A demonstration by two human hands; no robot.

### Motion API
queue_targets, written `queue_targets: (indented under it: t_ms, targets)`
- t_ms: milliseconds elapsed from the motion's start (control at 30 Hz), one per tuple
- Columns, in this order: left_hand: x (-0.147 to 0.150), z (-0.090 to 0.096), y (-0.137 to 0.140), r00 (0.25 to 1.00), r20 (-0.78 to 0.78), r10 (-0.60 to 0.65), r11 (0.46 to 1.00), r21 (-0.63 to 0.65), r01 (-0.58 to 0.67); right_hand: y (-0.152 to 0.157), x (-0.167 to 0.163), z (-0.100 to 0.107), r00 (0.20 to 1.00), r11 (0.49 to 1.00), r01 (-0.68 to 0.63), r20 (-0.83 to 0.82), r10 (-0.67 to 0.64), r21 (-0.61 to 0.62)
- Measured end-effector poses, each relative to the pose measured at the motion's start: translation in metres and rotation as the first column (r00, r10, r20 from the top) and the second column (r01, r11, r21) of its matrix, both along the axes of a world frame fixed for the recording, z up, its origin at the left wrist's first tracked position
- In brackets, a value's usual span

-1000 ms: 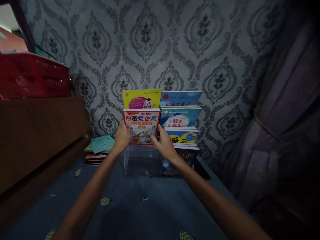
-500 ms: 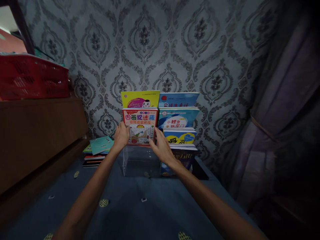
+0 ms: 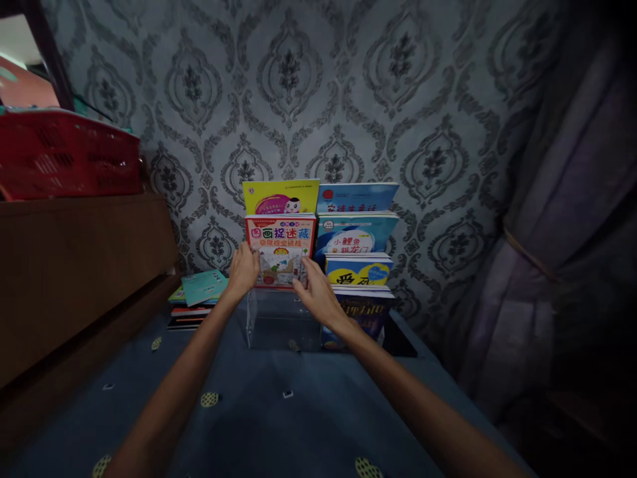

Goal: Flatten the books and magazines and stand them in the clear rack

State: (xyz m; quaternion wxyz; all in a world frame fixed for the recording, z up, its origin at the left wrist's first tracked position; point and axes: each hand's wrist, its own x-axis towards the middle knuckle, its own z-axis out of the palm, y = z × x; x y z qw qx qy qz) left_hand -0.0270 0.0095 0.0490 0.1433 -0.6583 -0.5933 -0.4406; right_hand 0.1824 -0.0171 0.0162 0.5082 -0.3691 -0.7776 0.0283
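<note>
A red-bordered picture book [image 3: 280, 249] stands upright in a clear acrylic book rack [image 3: 279, 322], in front of a yellow book [image 3: 281, 194]. My left hand [image 3: 243, 271] is closed at the left edge of the picture book, its fingers curled around that side. Against the lower right of the cover lies my right hand [image 3: 317, 292], with the fingers stretched out and the thumb apart. Just right of it, several books rise in tiers: a light-blue one [image 3: 358, 194], a teal one [image 3: 355, 232], a yellow-and-blue one [image 3: 359, 271] and a dark one [image 3: 365, 312].
A small pile of books [image 3: 202, 289] lies left of the rack on the blue patterned cloth [image 3: 259, 425]. Further left, a red plastic basket [image 3: 70, 156] sits on a brown wooden cabinet [image 3: 84, 265]. A tied curtain [image 3: 532, 252] hangs at the right, beside the patterned wall.
My right hand has shifted slightly left, from the picture book's right edge onto its cover. My left hand stays at the left edge. The view has moved slightly.
</note>
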Motion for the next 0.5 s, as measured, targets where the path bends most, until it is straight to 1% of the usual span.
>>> queue_targets:
  t_ms: [133, 233, 300, 333, 367, 400, 433, 467, 500]
  targets:
    - [-0.006, -0.007, -0.003, 0.996, 0.036, -0.081, 0.995, 0.061, 0.079, -0.003, 0.003, -0.001, 1.0, 1.0, -0.017, -0.006, 0.017, 0.004]
    - [-0.01, -0.01, -0.004, 0.994, 0.045, -0.102, 0.993, 0.059, 0.1, -0.009, 0.005, 0.0, 0.999, 0.999, -0.038, -0.018, 0.038, -0.007]
    - [-0.011, -0.011, -0.003, 0.993, 0.049, -0.111, 0.993, 0.049, 0.108, -0.024, 0.002, 0.007, 0.997, 0.997, -0.07, -0.036, 0.069, -0.023]
    - [-0.012, -0.011, -0.002, 0.992, 0.054, -0.116, 0.992, 0.049, 0.113, -0.037, 0.0, 0.012, 0.994, 0.994, -0.107, -0.041, 0.106, -0.032]
    - [-0.012, -0.012, -0.001, 0.99, 0.064, -0.123, 0.991, 0.053, 0.119, -0.053, -0.004, 0.019, 0.985, 0.984, -0.172, -0.042, 0.17, -0.04]
    - [-0.012, -0.013, 0.0, 0.988, 0.076, -0.134, 0.99, 0.064, 0.13, -0.072, -0.008, 0.026, 0.964, 0.963, -0.265, -0.044, 0.263, -0.05]
    - [-0.013, -0.015, 0.001, 0.984, 0.091, -0.152, 0.986, 0.081, 0.145, -0.093, -0.012, 0.033, 0.919, 0.915, -0.395, -0.015, 0.395, -0.081]
    - [-0.014, -0.018, 0.001, 0.979, 0.105, -0.175, 0.981, 0.103, 0.164, -0.115, -0.016, 0.039, 0.843, 0.841, -0.533, 0.03, 0.538, -0.098]
    - [-0.015, -0.023, 0.001, 0.973, 0.114, -0.199, 0.975, 0.126, 0.184, -0.136, -0.02, 0.044, 0.746, 0.75, -0.654, 0.078, 0.661, -0.098]
